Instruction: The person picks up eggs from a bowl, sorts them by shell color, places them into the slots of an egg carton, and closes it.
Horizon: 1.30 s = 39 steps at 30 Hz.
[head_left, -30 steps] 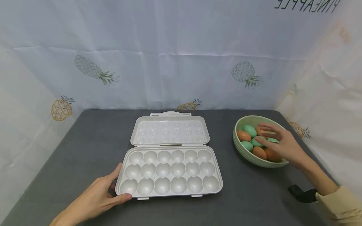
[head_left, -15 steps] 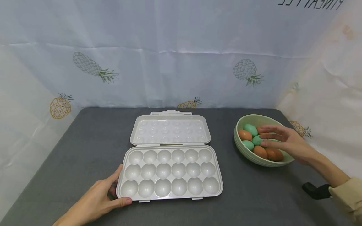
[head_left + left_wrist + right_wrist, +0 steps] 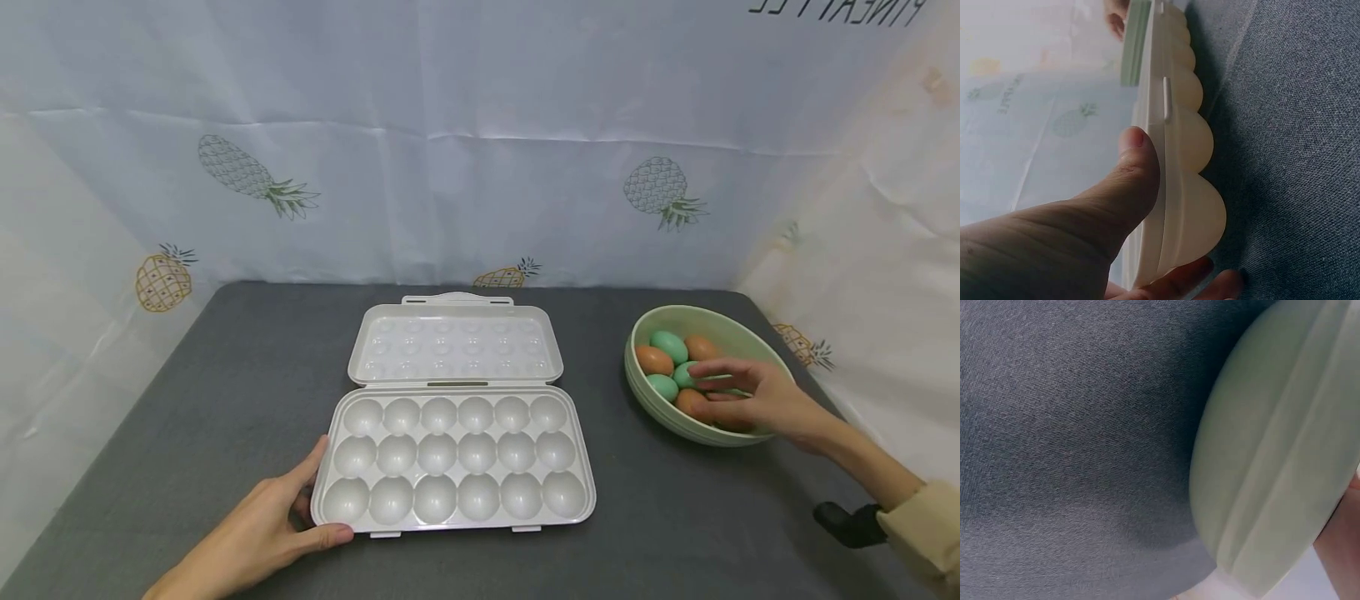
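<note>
A white plastic egg box (image 3: 457,525) lies open, its lid (image 3: 456,346) folded back and its rounded cups bare. My left hand (image 3: 255,521) grips the near left corner. In the left wrist view the thumb (image 3: 1138,169) presses along the rim while fingertips (image 3: 1225,284) come round below the end cup. At the right stands a pale green bowl (image 3: 660,421) of brown eggs (image 3: 654,361) and green eggs (image 3: 669,347). My right hand (image 3: 772,404) reaches over its near right rim, fingers spread loosely above the eggs and hiding some of them.
The dark grey table (image 3: 240,383) runs back to a white curtain (image 3: 480,200) with pineapple prints, which also hangs along both sides. A black strap piece (image 3: 847,525) sticks out by the right sleeve (image 3: 922,525). In the right wrist view the bowl's outer wall (image 3: 1266,450) fills the right side.
My right hand shifts to the right and then dips lower into the near right of the bowl. The left hand keeps its hold on the egg box; the whole view shifts slightly.
</note>
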Each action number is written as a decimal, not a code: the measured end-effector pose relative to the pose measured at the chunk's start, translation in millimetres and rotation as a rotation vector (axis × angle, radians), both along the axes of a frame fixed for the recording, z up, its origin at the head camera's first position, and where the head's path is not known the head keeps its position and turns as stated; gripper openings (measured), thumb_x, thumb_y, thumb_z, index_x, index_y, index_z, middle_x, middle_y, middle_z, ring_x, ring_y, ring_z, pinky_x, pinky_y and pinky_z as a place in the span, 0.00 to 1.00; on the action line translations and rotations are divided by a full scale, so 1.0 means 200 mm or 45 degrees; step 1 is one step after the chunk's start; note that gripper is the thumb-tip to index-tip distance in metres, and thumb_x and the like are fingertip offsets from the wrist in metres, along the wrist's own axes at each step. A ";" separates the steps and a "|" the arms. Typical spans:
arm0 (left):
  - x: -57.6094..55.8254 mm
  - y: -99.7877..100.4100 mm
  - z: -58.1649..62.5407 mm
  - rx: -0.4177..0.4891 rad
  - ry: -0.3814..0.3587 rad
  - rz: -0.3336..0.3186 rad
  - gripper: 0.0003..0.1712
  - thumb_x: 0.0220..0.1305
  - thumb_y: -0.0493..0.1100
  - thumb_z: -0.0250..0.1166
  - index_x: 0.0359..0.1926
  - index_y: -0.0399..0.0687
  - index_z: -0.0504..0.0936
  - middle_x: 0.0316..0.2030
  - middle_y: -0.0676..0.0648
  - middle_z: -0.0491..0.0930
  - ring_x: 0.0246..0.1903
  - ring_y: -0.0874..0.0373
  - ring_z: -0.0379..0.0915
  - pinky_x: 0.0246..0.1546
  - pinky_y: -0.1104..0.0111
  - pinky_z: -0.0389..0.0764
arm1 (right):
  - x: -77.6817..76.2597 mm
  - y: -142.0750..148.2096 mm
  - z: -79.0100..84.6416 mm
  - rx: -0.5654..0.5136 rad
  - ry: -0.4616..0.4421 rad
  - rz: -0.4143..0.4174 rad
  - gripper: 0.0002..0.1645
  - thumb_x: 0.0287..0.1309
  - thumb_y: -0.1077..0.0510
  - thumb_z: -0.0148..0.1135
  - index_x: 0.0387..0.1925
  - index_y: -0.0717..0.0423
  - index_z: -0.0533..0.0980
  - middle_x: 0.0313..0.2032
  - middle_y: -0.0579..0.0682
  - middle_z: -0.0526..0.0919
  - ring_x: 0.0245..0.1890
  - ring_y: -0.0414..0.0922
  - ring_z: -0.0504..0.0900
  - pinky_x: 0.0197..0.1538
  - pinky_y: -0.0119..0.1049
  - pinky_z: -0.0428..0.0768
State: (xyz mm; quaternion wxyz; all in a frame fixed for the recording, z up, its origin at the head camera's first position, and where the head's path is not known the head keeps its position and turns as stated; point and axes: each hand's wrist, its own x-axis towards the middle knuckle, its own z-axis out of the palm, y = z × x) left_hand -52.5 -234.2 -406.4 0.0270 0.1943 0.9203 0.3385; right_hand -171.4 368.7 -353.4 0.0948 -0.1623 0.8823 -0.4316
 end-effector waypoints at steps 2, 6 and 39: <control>0.00 0.00 0.00 0.003 0.016 -0.007 0.64 0.53 0.51 0.79 0.76 0.22 0.51 0.26 0.67 0.82 0.27 0.79 0.73 0.28 0.73 0.76 | 0.00 0.00 0.00 0.032 0.001 -0.012 0.26 0.62 0.66 0.69 0.62 0.61 0.76 0.54 0.27 0.81 0.50 0.26 0.83 0.45 0.28 0.85; -0.01 0.00 -0.01 -0.001 0.033 -0.013 0.64 0.53 0.51 0.80 0.75 0.21 0.52 0.26 0.66 0.82 0.27 0.79 0.73 0.28 0.73 0.77 | -0.01 -0.01 -0.01 0.100 -0.001 -0.029 0.27 0.62 0.63 0.71 0.61 0.64 0.76 0.50 0.25 0.81 0.48 0.25 0.82 0.45 0.28 0.85; -0.01 -0.01 -0.02 -0.039 0.028 -0.022 0.63 0.54 0.51 0.79 0.75 0.21 0.52 0.24 0.68 0.78 0.26 0.80 0.70 0.27 0.73 0.75 | -0.11 0.04 -0.02 0.083 -0.184 0.316 0.31 0.64 0.66 0.67 0.65 0.74 0.68 0.54 0.27 0.81 0.54 0.19 0.77 0.48 0.25 0.84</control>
